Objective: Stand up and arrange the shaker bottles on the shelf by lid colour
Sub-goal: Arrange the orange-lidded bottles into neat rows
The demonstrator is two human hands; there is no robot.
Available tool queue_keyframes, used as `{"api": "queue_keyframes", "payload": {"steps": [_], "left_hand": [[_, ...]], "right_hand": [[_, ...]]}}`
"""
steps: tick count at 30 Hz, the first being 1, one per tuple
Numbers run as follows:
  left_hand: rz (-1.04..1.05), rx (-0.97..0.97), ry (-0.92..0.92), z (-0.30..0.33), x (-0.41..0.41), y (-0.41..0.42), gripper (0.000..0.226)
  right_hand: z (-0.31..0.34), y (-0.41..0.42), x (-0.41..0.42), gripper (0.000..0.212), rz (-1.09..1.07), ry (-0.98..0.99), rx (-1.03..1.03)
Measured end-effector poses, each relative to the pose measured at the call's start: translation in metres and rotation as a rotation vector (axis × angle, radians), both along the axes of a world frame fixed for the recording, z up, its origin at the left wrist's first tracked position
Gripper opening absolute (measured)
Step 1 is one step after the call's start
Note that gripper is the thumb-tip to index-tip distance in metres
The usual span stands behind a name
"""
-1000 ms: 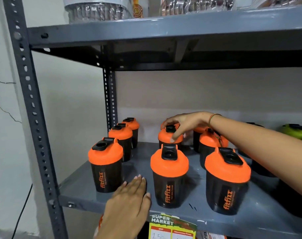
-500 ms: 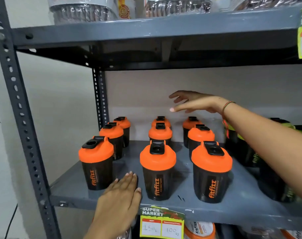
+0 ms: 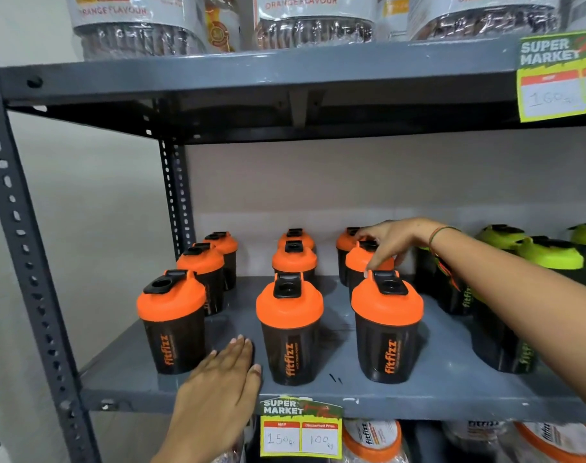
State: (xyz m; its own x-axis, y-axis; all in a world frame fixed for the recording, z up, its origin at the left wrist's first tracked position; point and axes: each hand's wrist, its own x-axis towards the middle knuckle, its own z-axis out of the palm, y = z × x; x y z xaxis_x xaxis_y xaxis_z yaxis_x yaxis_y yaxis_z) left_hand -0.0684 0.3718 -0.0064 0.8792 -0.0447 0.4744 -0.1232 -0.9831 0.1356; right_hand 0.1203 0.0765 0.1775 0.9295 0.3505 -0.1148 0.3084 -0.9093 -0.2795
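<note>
Head view: nine orange-lid shakers (image 3: pixel 288 324) upright on grey shelf (image 3: pixel 452 389), green-lid ones (image 3: pixel 549 259) to their right; left hand (image 3: pixel 218 389) flat, open, on shelf edge; right hand (image 3: pixel 390 243) loosely spread over middle-right orange lid (image 3: pixel 360 259), grip unclear.

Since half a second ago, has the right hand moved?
Yes. The right hand has dropped from above the orange lids to the right column's middle bottle.
</note>
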Motion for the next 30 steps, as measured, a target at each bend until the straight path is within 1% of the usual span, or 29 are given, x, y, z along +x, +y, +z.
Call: {"api": "queue_keyframes", "payload": {"steps": [5,10,14,16,18,20,22,25,28,30], "left_hand": [[-0.002,0.008,-0.003,-0.002,0.001,0.001,0.057],[0.000,0.010,0.000,-0.004,0.002,0.002,0.057],[0.002,0.008,0.009,-0.004,0.002,0.002,0.057],[0.002,0.005,0.017,-0.003,0.001,0.001,0.056],[0.002,0.009,0.021,-0.002,0.000,0.000,0.056],[0.007,0.021,0.033,0.000,-0.001,0.000,0.056],[0.007,0.030,0.055,0.000,-0.002,0.001,0.056],[0.006,0.042,0.088,0.001,-0.002,0.002,0.056],[0.000,0.054,0.086,0.001,-0.001,0.002,0.056],[0.002,0.057,0.069,-0.001,0.001,0.002,0.055]], "right_hand": [[-0.007,0.001,0.005,0.064,0.033,-0.048,0.080],[-0.010,0.004,0.007,0.065,0.017,-0.056,0.111],[-0.010,0.006,0.002,0.069,-0.003,-0.053,0.105],[-0.010,0.005,-0.001,0.079,-0.009,-0.070,0.090],[-0.007,0.001,-0.006,0.093,-0.003,-0.092,0.109],[-0.001,-0.005,-0.013,0.100,0.020,-0.129,0.145],[0.007,-0.010,-0.023,0.097,0.034,-0.204,0.150],[0.019,-0.018,-0.046,0.078,0.045,-0.404,0.181],[0.029,-0.031,-0.077,0.055,0.037,-0.637,0.352],[0.030,-0.043,-0.100,0.045,0.019,-0.801,0.447]]}}
